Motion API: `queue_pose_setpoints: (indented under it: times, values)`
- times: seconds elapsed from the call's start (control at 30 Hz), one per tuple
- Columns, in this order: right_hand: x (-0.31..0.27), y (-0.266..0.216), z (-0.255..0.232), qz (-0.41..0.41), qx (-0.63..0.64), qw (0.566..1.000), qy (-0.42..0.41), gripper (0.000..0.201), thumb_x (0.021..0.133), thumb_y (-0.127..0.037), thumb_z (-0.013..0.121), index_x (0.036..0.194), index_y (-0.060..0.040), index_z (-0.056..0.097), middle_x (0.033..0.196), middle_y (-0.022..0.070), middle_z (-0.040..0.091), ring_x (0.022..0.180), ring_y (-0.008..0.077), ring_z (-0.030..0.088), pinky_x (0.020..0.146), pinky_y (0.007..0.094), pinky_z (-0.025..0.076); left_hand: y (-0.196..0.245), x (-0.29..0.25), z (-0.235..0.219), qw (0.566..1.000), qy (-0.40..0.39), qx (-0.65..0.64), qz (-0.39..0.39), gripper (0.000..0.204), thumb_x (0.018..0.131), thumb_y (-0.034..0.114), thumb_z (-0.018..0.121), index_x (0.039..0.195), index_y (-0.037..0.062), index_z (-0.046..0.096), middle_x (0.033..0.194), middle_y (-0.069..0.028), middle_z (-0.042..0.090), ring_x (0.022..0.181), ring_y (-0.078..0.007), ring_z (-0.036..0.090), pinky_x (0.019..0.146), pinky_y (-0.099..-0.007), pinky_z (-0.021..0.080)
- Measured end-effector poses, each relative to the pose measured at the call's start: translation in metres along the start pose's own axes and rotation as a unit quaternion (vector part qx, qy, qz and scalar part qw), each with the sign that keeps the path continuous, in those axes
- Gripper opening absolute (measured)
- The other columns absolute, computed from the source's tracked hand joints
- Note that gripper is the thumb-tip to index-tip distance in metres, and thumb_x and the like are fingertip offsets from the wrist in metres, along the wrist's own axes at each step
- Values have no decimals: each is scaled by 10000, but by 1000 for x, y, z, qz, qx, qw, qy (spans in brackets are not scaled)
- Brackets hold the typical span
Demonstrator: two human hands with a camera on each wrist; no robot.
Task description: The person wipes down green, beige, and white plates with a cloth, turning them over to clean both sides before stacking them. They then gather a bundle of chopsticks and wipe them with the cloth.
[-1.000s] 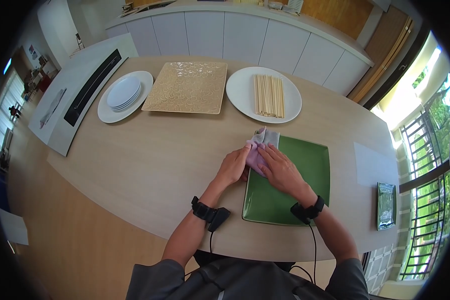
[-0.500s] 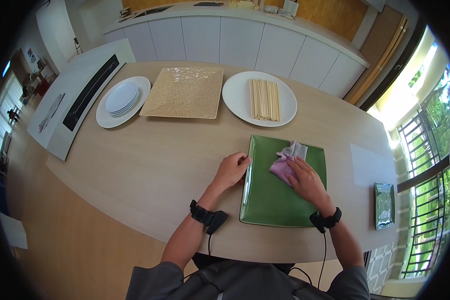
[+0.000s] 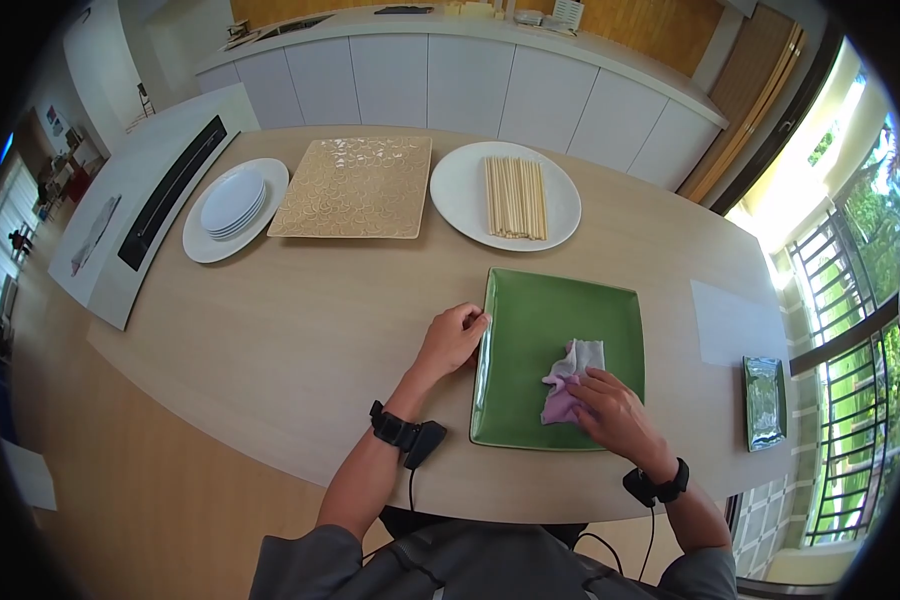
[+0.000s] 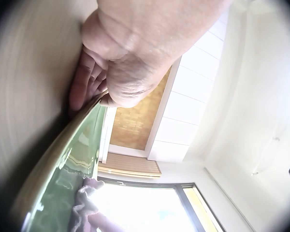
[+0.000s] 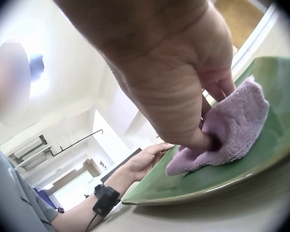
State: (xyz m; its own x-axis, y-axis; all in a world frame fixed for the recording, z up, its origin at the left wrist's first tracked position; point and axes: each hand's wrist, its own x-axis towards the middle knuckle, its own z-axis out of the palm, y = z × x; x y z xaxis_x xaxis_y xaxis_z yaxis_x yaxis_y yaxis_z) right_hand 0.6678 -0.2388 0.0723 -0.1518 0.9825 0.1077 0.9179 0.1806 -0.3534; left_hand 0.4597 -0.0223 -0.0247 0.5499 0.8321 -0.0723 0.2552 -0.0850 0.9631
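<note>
Pale wood-grain table (image 3: 270, 320): my right hand (image 3: 620, 415) pinches pink-grey cloth (image 3: 585, 356), long axis 1-to-7 o'clock, thumb tip hidden; left hand (image 3: 452, 338) grips square green glazed plate (image 3: 560, 305) underneath, 10 o'clock.

I saw a broad bare stretch of surface (image 3: 240, 325) to the left of the left grip (image 3: 452, 338), roomy enough for a pass. Beyond that grip, a beige square plate (image 3: 350, 190) stood in the way, with a stack of small white plates (image 3: 234, 198) farther left. On its right, the raised rim of the green plate (image 3: 515, 395) touched it. Between the two grips I had flat room on that plate, up to the bunched cloth (image 3: 568, 392) under the right grip (image 3: 620, 415). Ahead, only a narrow strip separated the green plate from the white plate (image 3: 460, 200) bearing sticks (image 3: 515, 198). Right of the right grip, a lane ran to a small green dish (image 3: 765, 402).
</note>
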Motion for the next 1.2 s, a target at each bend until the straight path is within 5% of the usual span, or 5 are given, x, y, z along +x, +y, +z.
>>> queue_pose_setpoints:
  times: [0.17,0.43,0.77,1.03,1.2]
  values:
    - [12,-15,14,-34,12,999,-14,392,824,-47,659,1211,4,635,1233,151,640,1234,391,557,1018,437,490,5,-2,0,1000,0,-14,-16,282,1005,261,595,1005,-14,656,765,-57,679,558,-110,616,482,-266,494]
    - [56,-22,36,-68,19,997,-1,424,847,-96,672,1255,-1,602,1305,157,601,1268,388,539,1037,433,480,-10,3,3,996,33,49,66,278,996,261,607,1001,-11,662,760,-64,678,616,-115,620,537,-279,500]
    - [90,14,39,-17,5,999,47,401,910,-186,659,1261,-7,587,1334,196,591,1302,386,516,1047,442,471,-7,2,1,997,30,33,70,280,989,259,612,1006,-16,662,792,-82,688,632,-126,630,555,-288,509]
    - [66,39,29,48,-62,994,73,415,897,-188,669,1242,27,582,1319,220,599,1286,401,525,1030,451,488,1,-1,-1,1000,8,17,0,294,988,270,611,1009,-18,665,801,-87,692,654,-125,629,569,-288,505]
    - [38,39,15,83,-86,991,66,308,838,-151,698,1086,29,673,1136,196,685,1102,353,623,940,443,524,2,-1,0,999,10,29,7,299,991,265,609,1012,-29,661,800,-88,690,691,-125,620,643,-292,501]
